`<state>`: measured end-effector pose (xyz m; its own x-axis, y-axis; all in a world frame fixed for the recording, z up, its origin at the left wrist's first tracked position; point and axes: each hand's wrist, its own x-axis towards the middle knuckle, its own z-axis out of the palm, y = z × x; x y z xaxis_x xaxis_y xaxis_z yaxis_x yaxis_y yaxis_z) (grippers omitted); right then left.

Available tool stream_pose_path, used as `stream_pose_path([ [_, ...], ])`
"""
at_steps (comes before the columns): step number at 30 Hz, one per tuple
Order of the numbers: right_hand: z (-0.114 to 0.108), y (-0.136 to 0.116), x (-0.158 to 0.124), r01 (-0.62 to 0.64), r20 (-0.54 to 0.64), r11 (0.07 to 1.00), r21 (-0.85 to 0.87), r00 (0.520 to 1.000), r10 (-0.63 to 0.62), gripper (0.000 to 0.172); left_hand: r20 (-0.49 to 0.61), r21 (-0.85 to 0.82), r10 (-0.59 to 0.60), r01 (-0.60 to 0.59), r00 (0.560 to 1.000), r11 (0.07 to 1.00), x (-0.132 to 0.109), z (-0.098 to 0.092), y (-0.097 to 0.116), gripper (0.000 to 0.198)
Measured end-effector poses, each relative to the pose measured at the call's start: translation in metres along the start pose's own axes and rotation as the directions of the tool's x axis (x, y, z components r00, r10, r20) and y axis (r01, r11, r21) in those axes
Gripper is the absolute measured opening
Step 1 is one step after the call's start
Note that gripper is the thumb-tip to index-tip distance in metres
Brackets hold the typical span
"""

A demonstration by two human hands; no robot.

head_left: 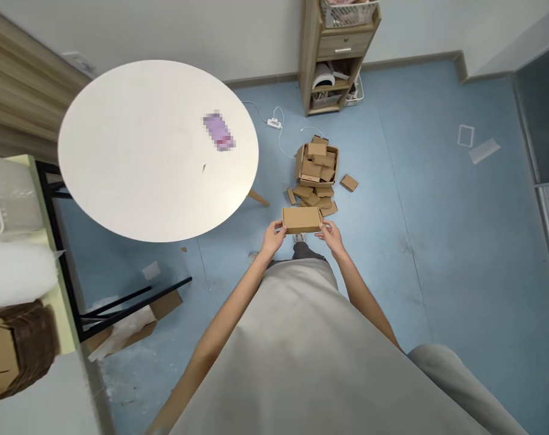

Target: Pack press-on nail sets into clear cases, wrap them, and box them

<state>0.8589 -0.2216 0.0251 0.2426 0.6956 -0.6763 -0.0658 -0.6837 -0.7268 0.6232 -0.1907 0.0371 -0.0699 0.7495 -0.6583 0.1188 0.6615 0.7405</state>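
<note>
A flat brown cardboard box (302, 219), closed and held level, is between my two hands in front of my waist. My left hand (274, 235) grips its left end, thumb at the near corner. At the opposite end, my right hand (331, 235) pinches the right near corner. Just beyond it on the floor stands a larger open carton (298, 166) heaped with small cardboard boxes (317, 150). Several more small boxes (311, 198) lie loose in front of that carton, and a single one (349, 183) rests to its right.
To the left stands a round white table (142, 157) with a blurred purple item (219, 131) on it. A wooden shelf unit (308, 66) is against the wall. A white power strip (274, 123) and cable lie on the floor. At far left, a black-framed bench (68, 290) holds stacked flat cardboard (29, 353).
</note>
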Motion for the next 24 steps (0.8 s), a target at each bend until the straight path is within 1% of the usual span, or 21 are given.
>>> stream_pose_path([
  [3, -0.038, -0.011, 0.025, 0.013, -0.024, 1.0, 0.016, 1.0, -0.013, 0.061, 0.069, 0.033, 0.025, -0.027, 0.997, 0.999, 0.018, 0.04, 0.02, 0.036],
  [5, -0.056, -0.019, 0.038, 0.036, -0.057, 0.998, 0.053, 0.998, -0.033, 0.066, 0.06, 0.041, 0.042, -0.045, 0.997, 0.998, 0.03, 0.059, 0.035, 0.041],
  [7, -0.07, -0.024, 0.047, 0.049, -0.105, 0.994, 0.097, 0.994, -0.038, 0.072, 0.013, 0.041, 0.075, -0.075, 0.997, 0.996, 0.039, 0.073, 0.048, 0.045],
  [9, -0.081, -0.025, 0.052, 0.039, -0.133, 0.992, 0.119, 0.991, -0.023, 0.074, -0.01, 0.045, 0.115, -0.115, 0.993, 0.992, 0.044, 0.081, 0.057, 0.044],
  [12, -0.09, -0.018, 0.053, -0.003, -0.107, 0.994, 0.11, 0.994, 0.014, 0.069, 0.027, 0.07, 0.12, -0.121, 0.992, 0.99, 0.041, 0.085, 0.056, 0.035],
  [15, -0.089, -0.009, 0.05, -0.045, -0.06, 0.994, 0.1, 0.997, 0.051, 0.063, 0.049, 0.098, 0.071, -0.075, 0.996, 0.992, 0.031, 0.082, 0.046, 0.028],
  [19, -0.078, -0.008, 0.048, -0.097, -0.026, 0.989, 0.114, 0.995, 0.101, 0.051, 0.054, 0.097, 0.015, -0.021, 0.998, 0.995, 0.022, 0.074, 0.035, 0.026],
  [24, -0.059, -0.023, 0.052, -0.09, 0.046, 0.991, 0.102, 0.995, 0.086, 0.044, 0.035, 0.057, -0.002, 0.0, 0.999, 0.998, 0.022, 0.062, 0.038, 0.024],
])
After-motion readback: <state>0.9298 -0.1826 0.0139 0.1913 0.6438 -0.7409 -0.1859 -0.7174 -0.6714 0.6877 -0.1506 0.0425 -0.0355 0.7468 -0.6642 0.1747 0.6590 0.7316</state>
